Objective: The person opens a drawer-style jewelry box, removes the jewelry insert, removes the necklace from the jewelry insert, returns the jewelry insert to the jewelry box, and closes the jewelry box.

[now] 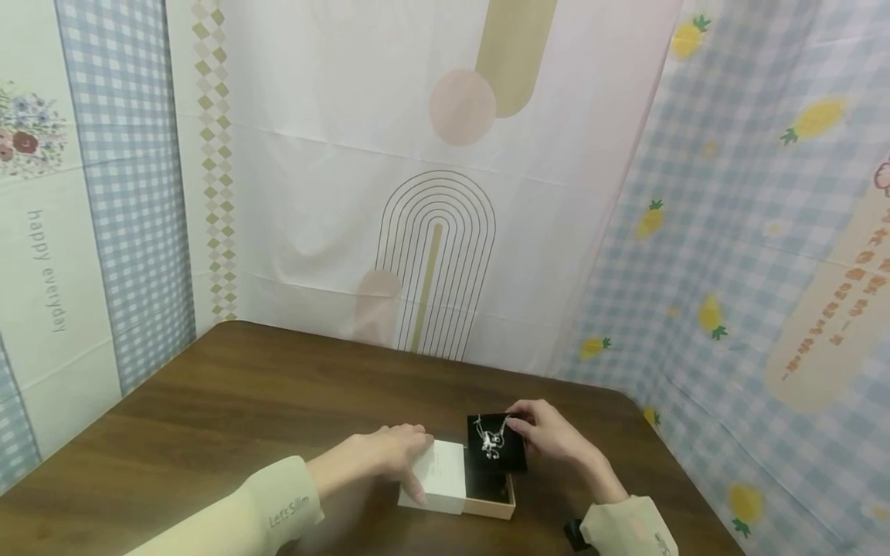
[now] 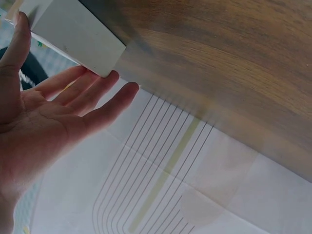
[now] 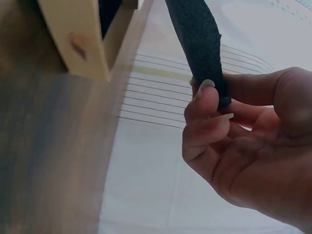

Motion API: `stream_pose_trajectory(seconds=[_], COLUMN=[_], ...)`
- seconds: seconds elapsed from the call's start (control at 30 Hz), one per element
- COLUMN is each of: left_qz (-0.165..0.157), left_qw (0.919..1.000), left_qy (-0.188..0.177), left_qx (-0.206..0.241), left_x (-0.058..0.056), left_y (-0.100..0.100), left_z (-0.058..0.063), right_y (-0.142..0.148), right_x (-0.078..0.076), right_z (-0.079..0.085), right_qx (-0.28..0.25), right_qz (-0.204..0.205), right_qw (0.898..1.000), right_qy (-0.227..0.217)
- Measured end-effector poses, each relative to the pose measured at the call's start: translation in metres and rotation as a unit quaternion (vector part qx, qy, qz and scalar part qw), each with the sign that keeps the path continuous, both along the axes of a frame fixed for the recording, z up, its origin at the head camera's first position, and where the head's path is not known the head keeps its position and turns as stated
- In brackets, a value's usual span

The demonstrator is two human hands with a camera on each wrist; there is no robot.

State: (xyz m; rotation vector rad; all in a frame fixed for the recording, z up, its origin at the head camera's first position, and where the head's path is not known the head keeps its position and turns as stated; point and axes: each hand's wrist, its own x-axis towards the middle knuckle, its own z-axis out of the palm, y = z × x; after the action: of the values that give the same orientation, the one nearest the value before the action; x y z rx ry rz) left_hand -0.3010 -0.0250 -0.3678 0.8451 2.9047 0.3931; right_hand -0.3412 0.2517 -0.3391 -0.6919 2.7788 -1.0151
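My left hand [image 1: 389,452] grips the white box sleeve [image 1: 439,479] between the thumb on its near side and the fingers on its far side; the left wrist view shows fingertips along the edge of the white sleeve [image 2: 73,36]. A tan drawer [image 1: 490,508] with a dark inside sticks out of the sleeve's right end. Above that drawer, my right hand [image 1: 552,432] pinches a square black foam pad [image 1: 514,457] by its right edge. On the pad lies a silver necklace [image 1: 492,442]. Seen from the right wrist, the pad [image 3: 197,39] is tilted, held by thumb and fingertips beside the drawer wall [image 3: 78,39].
Both hands work over a brown wooden table [image 1: 278,386]. Behind it hangs a white printed cloth [image 1: 313,193]; a blue checked cloth with pineapples [image 1: 702,255] borders the right side. A small black thing [image 1: 577,534] sits by the right cuff.
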Motion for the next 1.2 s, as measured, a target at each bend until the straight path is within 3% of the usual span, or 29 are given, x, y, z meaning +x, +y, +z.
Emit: stream_pose_trajectory(seconds=[0.27,0.53,0.67,0.77,0.8,0.87,0.93,1.03,1.07,1.13,1.2], left_qz=[-0.010,-0.047,-0.061,-0.057,-0.053,-0.045,-0.038,-0.026,-0.018,-0.005,0.005], left_qw=[0.9999,0.9988,0.9960,0.9845,0.9781,0.9575,0.9245,0.8611,0.8436,0.8173,0.8005], left_qy=[-0.003,0.012,0.002,-0.026,-0.040,-0.081,-0.134,-0.209,-0.224,-0.244,-0.255], left_qx=[0.009,-0.007,0.066,0.164,0.197,0.273,0.355,0.463,0.488,0.522,0.542], left_x=[0.000,-0.008,-0.020,-0.028,-0.030,-0.032,-0.033,-0.034,-0.034,-0.034,-0.035], left_y=[-0.001,-0.007,-0.007,-0.004,-0.002,0.003,0.008,0.016,0.018,0.023,0.027], left_z=[-0.001,-0.003,0.000,0.004,0.006,0.009,0.011,0.012,0.012,0.011,0.009], right_y=[-0.012,-0.015,-0.014,-0.013,-0.013,-0.014,-0.014,-0.014,-0.014,-0.013,-0.013], right_x=[-0.005,-0.007,-0.007,-0.007,-0.006,-0.005,-0.005,-0.005,-0.005,-0.004,-0.003], right_z=[0.017,0.023,0.024,0.024,0.024,0.025,0.026,0.027,0.027,0.027,0.028], right_qx=[-0.023,-0.044,-0.053,-0.054,-0.054,-0.054,-0.053,-0.052,-0.052,-0.053,-0.054], right_qz=[-0.009,-0.007,0.004,0.002,-0.001,-0.005,-0.006,-0.007,-0.007,-0.010,-0.012], right_qw=[0.998,0.998,0.998,0.998,0.998,0.997,0.997,0.997,0.997,0.997,0.997], right_qy=[0.051,0.043,0.043,0.044,0.045,0.046,0.048,0.050,0.049,0.047,0.044])
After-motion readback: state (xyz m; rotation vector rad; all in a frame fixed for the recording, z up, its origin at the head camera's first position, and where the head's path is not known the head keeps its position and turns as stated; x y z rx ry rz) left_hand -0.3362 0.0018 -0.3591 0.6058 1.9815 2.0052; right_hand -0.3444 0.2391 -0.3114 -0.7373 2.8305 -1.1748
